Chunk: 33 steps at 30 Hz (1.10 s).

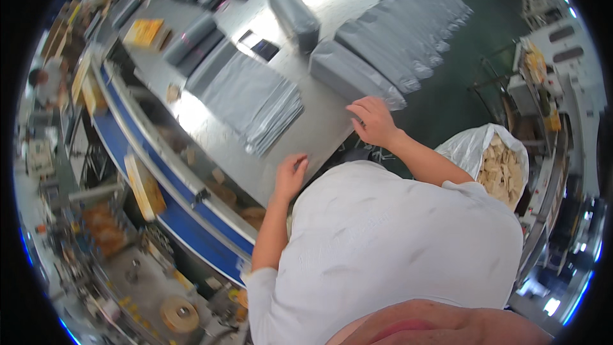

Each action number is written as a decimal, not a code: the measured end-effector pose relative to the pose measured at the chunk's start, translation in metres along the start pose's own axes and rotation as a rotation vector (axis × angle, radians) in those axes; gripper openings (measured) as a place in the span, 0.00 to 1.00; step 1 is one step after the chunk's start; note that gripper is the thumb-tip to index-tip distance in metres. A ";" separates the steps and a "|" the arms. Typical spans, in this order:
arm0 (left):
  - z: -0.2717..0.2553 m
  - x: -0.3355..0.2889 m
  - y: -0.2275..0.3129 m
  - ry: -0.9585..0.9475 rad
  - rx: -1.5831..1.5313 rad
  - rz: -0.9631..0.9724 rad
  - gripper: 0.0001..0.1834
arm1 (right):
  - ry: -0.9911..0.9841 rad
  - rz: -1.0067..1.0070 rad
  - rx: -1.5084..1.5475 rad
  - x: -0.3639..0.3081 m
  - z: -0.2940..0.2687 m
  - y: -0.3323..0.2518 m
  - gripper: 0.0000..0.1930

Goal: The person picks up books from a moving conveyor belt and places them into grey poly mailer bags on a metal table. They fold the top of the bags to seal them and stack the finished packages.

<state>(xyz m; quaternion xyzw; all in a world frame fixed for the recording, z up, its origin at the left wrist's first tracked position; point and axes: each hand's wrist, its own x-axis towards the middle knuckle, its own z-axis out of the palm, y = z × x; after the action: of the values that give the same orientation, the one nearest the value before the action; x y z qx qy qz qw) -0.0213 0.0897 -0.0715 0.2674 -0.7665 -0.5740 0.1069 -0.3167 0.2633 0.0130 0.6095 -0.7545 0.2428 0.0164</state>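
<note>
My left hand [291,177] hovers by the near edge of the metal table [260,185], its fingers loosely bent and a small gap at the thumb. Nothing shows in it. Nearest to it lies a stack of flat grey plastic bags [255,99], fanned at the near end. My right hand [373,122] has its fingers spread and holds nothing that I can see. Just beyond it lies a bulky grey plastic-wrapped bundle [354,73], next to a row of similar grey bundles [402,32]. Another grey bundle [292,13] lies farther up the table.
A dark phone [263,46] and a yellow box [147,34] lie on the table. Left of it runs a blue conveyor [185,227] carrying a yellow-and-white box [144,186]. A clear sack of brown pieces [501,169] stands at my right. Other people [48,83] work at far left.
</note>
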 end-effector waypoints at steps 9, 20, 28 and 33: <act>-0.042 -0.085 -0.037 0.325 0.032 -0.136 0.13 | -0.204 0.562 0.136 0.040 0.111 0.056 0.44; -0.208 -0.376 -0.185 0.850 0.760 -1.378 0.56 | -0.445 0.177 -0.423 0.019 0.146 0.025 0.34; -0.274 -0.308 -0.216 0.701 1.036 -1.195 0.32 | -0.644 0.175 -0.131 0.038 0.098 0.012 0.27; -0.331 -0.247 -0.163 1.110 0.722 -1.182 0.35 | -0.525 0.274 0.153 0.007 0.085 -0.003 0.24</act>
<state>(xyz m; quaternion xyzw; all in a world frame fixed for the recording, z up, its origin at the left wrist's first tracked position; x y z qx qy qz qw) 0.3880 -0.0834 -0.0837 0.8768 -0.4750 -0.0462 0.0583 -0.2929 0.2238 -0.0586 0.5435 -0.7876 0.1333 -0.2579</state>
